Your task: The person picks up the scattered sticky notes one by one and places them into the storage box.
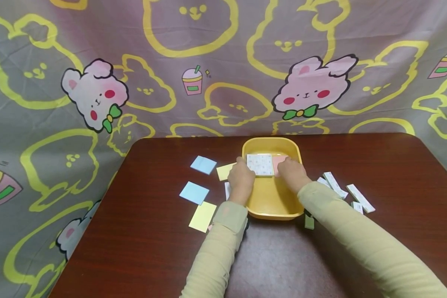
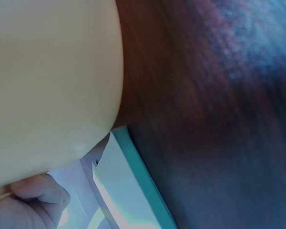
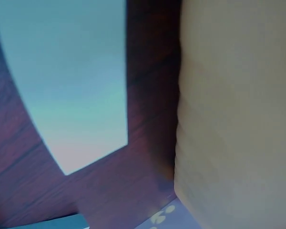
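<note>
A yellow plastic basin [image 1: 273,198] stands mid-table. Inside, toward its far end, lie a white pad with small printed marks [image 1: 260,164] and a pink pad [image 1: 278,163], side by side. My left hand [image 1: 241,180] grips the basin's left rim; its curled fingers [image 2: 40,195] also show in the left wrist view beside a large pale wall, apparently the basin's. On the opposite side, my right hand [image 1: 293,174] holds the right rim, its fingers reaching inside beside the pink pad. Part of that grip is hidden, and the right wrist view does not show the hand.
Blue sheets [image 1: 194,193] and yellow sheets [image 1: 203,216] lie left of the basin. White strip-shaped blocks [image 1: 360,198] are scattered at its right. A small green block [image 1: 309,222] lies by the near right corner. A patterned curtain [image 1: 223,62] hangs behind the brown table [image 1: 134,231].
</note>
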Motion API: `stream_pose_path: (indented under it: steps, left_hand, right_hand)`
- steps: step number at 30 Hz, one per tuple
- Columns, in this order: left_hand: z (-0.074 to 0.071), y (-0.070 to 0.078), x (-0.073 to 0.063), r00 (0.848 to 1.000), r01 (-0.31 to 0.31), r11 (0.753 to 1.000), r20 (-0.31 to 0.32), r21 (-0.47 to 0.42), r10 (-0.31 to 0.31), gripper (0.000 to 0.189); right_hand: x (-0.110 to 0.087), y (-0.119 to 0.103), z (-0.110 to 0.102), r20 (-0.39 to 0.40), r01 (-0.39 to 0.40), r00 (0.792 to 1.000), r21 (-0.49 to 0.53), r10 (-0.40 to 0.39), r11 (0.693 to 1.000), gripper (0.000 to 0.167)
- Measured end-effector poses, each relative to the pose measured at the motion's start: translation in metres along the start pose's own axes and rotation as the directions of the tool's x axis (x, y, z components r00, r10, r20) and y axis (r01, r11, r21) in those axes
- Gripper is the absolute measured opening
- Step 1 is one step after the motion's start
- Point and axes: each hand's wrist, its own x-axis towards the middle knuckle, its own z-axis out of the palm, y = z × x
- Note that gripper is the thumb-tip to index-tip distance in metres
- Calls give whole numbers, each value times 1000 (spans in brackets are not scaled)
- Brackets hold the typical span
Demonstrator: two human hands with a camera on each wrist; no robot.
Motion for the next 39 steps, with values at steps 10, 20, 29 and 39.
stream_pose_path:
  steps: [10,20,29,39]
  left_hand:
    - [-1,1,-2,1000,1,1000,0,1,-1,40]
    - [0,1,0,1000,3,1000,0,14,-3,39]
    - [0,1,0,1000,2,1000,0,11,-2,38]
    - [-1,1,0,1000,2,1000,2,29,-2,39]
  right_hand:
    - [-1,3,-5,61,9,998,107,-16,994,16]
    - [-6,17,-16,5,128,991,293,-136,947,21]
    - [-7,25,-28,2,146,988,292,-153,945,31]
    - [-16,34,-34,-89,89,994,372,-60,924,26]
